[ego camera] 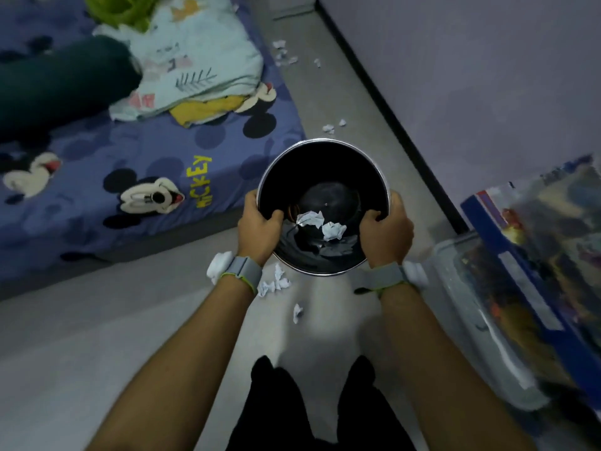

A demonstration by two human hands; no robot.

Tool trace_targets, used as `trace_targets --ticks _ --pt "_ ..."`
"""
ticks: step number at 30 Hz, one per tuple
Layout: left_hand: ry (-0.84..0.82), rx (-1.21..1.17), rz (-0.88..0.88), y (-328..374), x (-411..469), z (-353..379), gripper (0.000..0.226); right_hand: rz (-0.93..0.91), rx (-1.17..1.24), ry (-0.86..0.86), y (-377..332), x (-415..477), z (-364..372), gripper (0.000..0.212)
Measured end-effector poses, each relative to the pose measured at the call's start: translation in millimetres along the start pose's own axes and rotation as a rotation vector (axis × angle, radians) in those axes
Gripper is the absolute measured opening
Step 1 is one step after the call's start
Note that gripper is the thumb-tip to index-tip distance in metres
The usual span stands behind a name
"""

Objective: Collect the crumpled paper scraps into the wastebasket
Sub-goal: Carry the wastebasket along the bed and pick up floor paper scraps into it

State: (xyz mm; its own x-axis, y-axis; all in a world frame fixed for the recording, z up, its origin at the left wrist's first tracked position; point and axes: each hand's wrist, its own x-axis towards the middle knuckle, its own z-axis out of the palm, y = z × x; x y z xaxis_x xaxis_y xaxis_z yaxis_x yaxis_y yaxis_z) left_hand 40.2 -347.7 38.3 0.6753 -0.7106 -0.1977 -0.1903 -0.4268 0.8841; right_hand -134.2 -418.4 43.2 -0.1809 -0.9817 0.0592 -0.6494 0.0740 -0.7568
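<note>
Grey floor (325, 102) holds scraps (271, 283) just below the left hand (258, 231), nearer it than the right hand (387, 234), both clamped on the seemingly lifted wastebasket (325, 144).

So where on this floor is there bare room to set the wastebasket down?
Both hands, left and right, grip the wastebasket by its rim. Bare floor lies left of the person's arms, below the mattress edge. Scraps clutter the strip beneath the basket, just beyond it and farther up beside the mattress. A clear storage bin crowds the right.
</note>
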Motion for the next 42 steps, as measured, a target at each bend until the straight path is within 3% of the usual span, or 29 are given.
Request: trace_targets --ticks 8,19,27,40,42 --pt "-0.064 0.04 -0.101 -81.8 42.0 55.1 0.044 -0.035 -0.079 -0.133 65.7 45.2 76.3 0.046" --pt "0.09 0.074 -0.189 -298.5 118.0 170.4 0.039 -0.107 -0.181 -0.263 223.6 72.3 264.3 0.04" --pt "0.088 0.116 -0.167 -432.0 159.6 232.9 0.034 -0.157 -0.243 -0.273 324.2 78.7 366.5 0.041" --pt "0.171 0.121 -0.068 -502.0 185.0 270.5 0.032 -0.181 -0.19 -0.286 381.1 80.4 417.0 0.041" --pt "0.191 0.031 -0.09 -505.0 188.1 271.8 0.025 -0.18 -0.194 -0.286 381.9 83.1 418.8 0.041"
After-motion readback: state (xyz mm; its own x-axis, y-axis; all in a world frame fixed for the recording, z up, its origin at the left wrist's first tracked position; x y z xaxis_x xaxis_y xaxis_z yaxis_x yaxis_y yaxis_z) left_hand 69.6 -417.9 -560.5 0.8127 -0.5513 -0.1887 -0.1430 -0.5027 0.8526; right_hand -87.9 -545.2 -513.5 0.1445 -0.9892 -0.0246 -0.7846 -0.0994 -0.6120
